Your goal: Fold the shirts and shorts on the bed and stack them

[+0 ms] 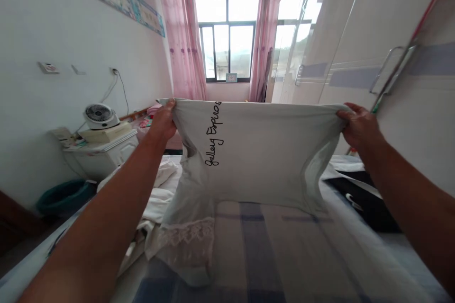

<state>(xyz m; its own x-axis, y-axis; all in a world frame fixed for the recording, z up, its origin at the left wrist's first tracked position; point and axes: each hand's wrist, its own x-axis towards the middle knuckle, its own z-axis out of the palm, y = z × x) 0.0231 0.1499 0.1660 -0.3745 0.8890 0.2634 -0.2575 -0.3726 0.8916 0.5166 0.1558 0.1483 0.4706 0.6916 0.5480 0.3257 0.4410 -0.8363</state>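
Note:
I hold a pale grey-white T-shirt (263,151) stretched out in the air above the bed. It has black script lettering running sideways near its left side and a lace-trimmed part hanging down at the lower left. My left hand (164,121) grips the shirt's upper left edge. My right hand (359,125) grips its upper right edge. Both arms are stretched forward, and the shirt hangs flat between them.
A checked bed cover (256,255) lies below. White clothes (156,199) are piled at the left, a black garment (366,201) at the right. A wardrobe (373,47) lines the right wall. A nightstand with a small fan (99,116) stands left, a teal basin (62,195) beside it.

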